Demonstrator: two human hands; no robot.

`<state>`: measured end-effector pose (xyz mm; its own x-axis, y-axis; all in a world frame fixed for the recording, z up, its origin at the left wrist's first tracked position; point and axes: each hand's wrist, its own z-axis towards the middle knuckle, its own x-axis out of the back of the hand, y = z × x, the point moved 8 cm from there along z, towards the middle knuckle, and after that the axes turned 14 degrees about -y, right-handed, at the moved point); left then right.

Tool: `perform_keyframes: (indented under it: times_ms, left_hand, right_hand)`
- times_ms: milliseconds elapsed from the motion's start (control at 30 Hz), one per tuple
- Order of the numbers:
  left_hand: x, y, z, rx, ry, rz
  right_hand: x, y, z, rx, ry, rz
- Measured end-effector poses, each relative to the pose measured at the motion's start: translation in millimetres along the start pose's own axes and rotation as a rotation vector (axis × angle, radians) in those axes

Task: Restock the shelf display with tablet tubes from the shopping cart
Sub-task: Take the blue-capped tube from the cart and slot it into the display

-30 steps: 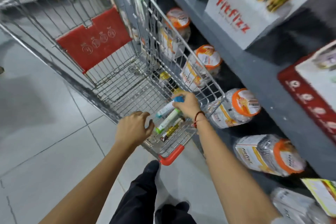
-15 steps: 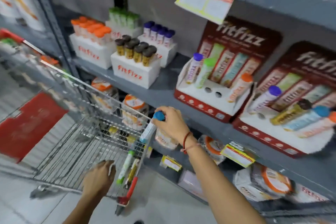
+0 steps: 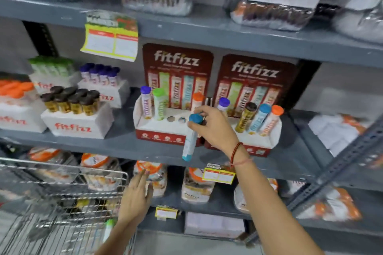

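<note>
The right hand (image 3: 215, 128) grips a blue-capped tube (image 3: 191, 137) in front of the left display tray (image 3: 157, 125). Just left of the grip, two round holes (image 3: 176, 119) stand open with bare tray top around them. Further left, a purple-capped tube (image 3: 146, 102) and a green-capped tube (image 3: 160, 104) block that end. Behind the grip an orange-capped tube (image 3: 197, 100) and the backing card (image 3: 177, 64) close the way. Right of the grip, the second tray's tubes (image 3: 259, 119) crowd in. Below, the shelf edge (image 3: 103, 147) lies clear.

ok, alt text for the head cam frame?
A right hand holds a blue-capped tablet tube in front of a red fitfizz display stand with two empty holes. The left hand hovers open beside a wire shopping cart.
</note>
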<state>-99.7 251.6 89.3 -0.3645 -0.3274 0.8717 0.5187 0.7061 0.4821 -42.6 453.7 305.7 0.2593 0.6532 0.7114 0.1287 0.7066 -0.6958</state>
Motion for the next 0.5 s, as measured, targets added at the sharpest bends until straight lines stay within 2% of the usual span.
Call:
perform_keyframes:
  times_ms: [133,200,333,500]
  left_hand:
    - [20,54,19,-0.226,0.064,0.069]
    - [29,73,34,-0.279,0.078,0.105]
    - [28,94,53,-0.303,-0.011,0.162]
    - [13,83,62,-0.271,-0.090,0.217]
  right_hand:
    - [32,16,-8,-0.008,0.025,-0.072]
    - [44,20,-10,-0.014,0.042,-0.136]
    - [57,22,-12,-0.021,0.026,-0.168]
    - [63,19,-6,-0.016,0.002,-0.164]
